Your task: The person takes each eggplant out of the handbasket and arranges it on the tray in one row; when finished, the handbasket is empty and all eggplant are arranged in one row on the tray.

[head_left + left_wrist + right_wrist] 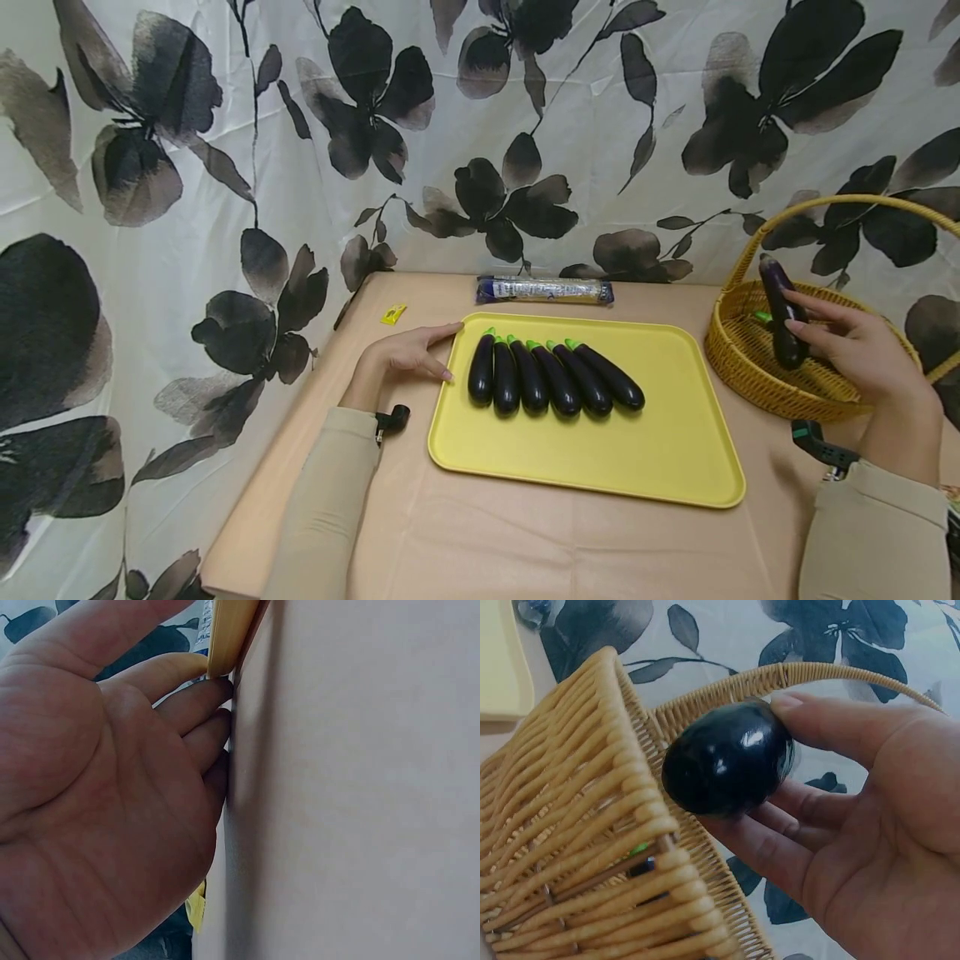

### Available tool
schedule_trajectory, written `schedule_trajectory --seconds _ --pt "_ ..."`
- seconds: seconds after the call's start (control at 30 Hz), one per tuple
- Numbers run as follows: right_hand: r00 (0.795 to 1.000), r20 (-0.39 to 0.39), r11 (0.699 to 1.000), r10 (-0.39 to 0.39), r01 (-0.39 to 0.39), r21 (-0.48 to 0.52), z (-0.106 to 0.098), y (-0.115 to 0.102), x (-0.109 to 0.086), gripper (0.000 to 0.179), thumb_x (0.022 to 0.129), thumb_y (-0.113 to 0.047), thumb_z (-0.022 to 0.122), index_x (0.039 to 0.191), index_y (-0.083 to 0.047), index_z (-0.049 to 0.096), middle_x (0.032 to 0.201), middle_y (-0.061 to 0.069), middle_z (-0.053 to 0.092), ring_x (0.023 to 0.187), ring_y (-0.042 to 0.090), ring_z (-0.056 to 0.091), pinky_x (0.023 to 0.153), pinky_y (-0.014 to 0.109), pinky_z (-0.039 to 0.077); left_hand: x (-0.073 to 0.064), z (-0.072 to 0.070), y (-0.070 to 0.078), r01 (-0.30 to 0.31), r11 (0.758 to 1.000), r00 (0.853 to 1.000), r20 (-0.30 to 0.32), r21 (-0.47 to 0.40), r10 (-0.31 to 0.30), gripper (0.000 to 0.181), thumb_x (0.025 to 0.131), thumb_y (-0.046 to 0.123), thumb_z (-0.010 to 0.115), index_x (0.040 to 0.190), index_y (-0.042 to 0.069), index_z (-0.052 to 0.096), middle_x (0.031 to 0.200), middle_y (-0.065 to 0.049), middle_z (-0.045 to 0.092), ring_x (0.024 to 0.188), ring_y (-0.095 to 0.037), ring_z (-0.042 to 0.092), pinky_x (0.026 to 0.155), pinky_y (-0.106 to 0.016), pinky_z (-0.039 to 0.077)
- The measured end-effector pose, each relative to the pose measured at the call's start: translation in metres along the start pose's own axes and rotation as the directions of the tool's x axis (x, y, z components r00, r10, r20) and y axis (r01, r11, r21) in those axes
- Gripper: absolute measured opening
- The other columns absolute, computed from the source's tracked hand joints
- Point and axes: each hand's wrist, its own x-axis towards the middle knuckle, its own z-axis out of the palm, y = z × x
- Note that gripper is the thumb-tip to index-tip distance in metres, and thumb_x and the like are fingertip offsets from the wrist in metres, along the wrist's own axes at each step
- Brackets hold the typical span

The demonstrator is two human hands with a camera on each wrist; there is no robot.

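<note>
My right hand [862, 346] holds a dark purple eggplant [777, 304] between thumb and fingers, tilted above the wicker basket [731, 346]. Seen from the right wrist, the rounded, glossy end of the held eggplant [727, 761] faces the camera beside the basket rim [649, 776]. A bit of green stem [762, 317] shows inside the basket, its eggplant mostly hidden. Several eggplants [562, 383] lie side by side on a yellow tray [585, 458], green stems toward the back. My left hand [408, 350] touches the tray's left edge with extended fingers; the left wrist view shows its palm [112, 795].
Behind the tray lies a blue and silver wrapped package [545, 290]. A small yellow packet [393, 314] sits near the table's back left. The basket's tall handle [847, 200] arches over its opening. A floral curtain [480, 125] hangs behind the table.
</note>
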Motion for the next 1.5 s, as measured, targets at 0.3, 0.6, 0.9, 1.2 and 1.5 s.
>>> schedule_trajectory --seconds 0.3,0.6,0.9,1.2,1.5 --pt "0.993 0.085 0.996 -0.082 0.078 0.053 0.001 -0.012 -0.001 0.056 0.107 -0.032 0.059 0.159 -0.019 0.045 0.109 -0.015 0.049 0.082 0.006 0.048 0.059 0.021 0.046 -0.001 0.000 0.001 0.006 1.000 1.000 -0.007 0.010 -0.006 0.117 0.074 0.038 0.095 0.167 0.018 0.027 0.174 0.000 0.023 0.163 -0.023 0.012 0.133 -0.048 0.010" --pt "0.958 0.183 0.967 -0.222 0.192 0.169 0.008 -0.029 0.000 0.049 0.107 -0.013 0.057 0.155 -0.011 0.050 0.137 -0.018 0.054 0.105 -0.003 0.059 0.079 0.012 0.055 -0.001 0.001 0.002 0.005 1.000 1.000 -0.001 -0.004 -0.006 0.116 0.074 0.035 0.095 0.167 0.017 0.027 0.174 -0.001 0.023 0.163 -0.022 0.012 0.133 -0.047 0.011" --pt "0.923 0.258 0.955 -0.285 0.250 0.161 0.021 -0.049 -0.001 0.045 0.107 -0.011 0.057 0.152 -0.010 0.054 0.137 -0.021 0.054 0.111 -0.005 0.060 0.085 0.009 0.053 0.001 0.001 -0.001 -0.005 1.000 1.000 -0.003 -0.008 0.005 0.117 0.073 0.037 0.096 0.166 0.017 0.027 0.174 0.000 0.024 0.163 -0.022 0.012 0.133 -0.047 0.010" --pt "0.880 0.373 0.951 -0.295 0.233 0.202 0.043 -0.059 0.004 0.045 0.108 -0.018 0.058 0.152 -0.013 0.054 0.147 -0.006 0.053 0.118 -0.002 0.058 0.091 0.011 0.053 -0.001 0.001 -0.001 0.003 1.000 1.000 -0.002 -0.011 -0.003 0.118 0.073 0.037 0.096 0.167 0.018 0.027 0.174 0.000 0.023 0.163 -0.022 0.012 0.133 -0.047 0.011" --pt "0.838 0.461 0.957 -0.291 0.248 0.152 0.061 -0.061 0.011 0.048 0.107 -0.024 0.060 0.154 -0.014 0.053 0.133 0.014 0.061 0.103 0.010 0.060 0.083 0.020 0.052 -0.001 0.002 -0.002 0.000 1.000 1.000 -0.011 -0.018 0.000 0.117 0.073 0.036 0.096 0.166 0.018 0.028 0.174 0.000 0.024 0.163 -0.022 0.012 0.133 -0.047 0.011"
